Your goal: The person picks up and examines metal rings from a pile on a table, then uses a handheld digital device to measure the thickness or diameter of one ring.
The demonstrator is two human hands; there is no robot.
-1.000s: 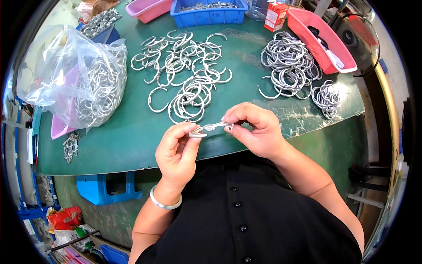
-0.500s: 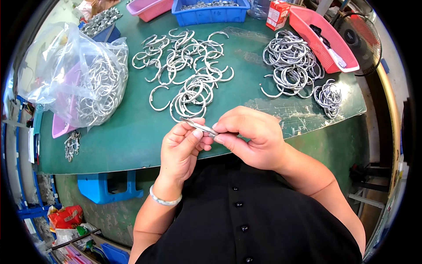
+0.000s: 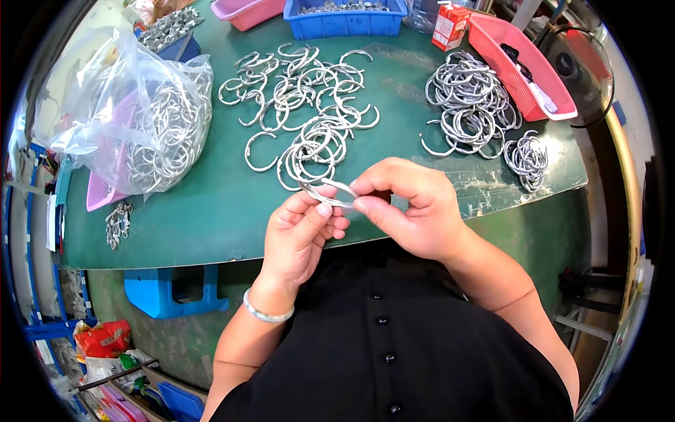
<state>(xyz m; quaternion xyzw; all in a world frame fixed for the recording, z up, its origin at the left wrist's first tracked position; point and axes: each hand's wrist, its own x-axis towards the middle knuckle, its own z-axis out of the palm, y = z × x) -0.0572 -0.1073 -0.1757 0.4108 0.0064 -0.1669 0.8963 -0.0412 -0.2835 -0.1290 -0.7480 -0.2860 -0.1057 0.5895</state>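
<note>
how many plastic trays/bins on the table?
4: pink plastic tray at the top edge, blue plastic bin beside it, red plastic basket at right, purple tray under the clear bag. More may be cropped.

One head-worn fisheye camera looks steeply down from close above onto the green surface (image 3: 211,211), its edges bending outward.

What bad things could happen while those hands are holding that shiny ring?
The metal ring is pinched only at the fingertips of the left hand and right hand, so it might slip and drop onto the lap or the floor. The hands also hover close above a pile of open rings on the green table; a bump could perhaps scatter them.
</note>
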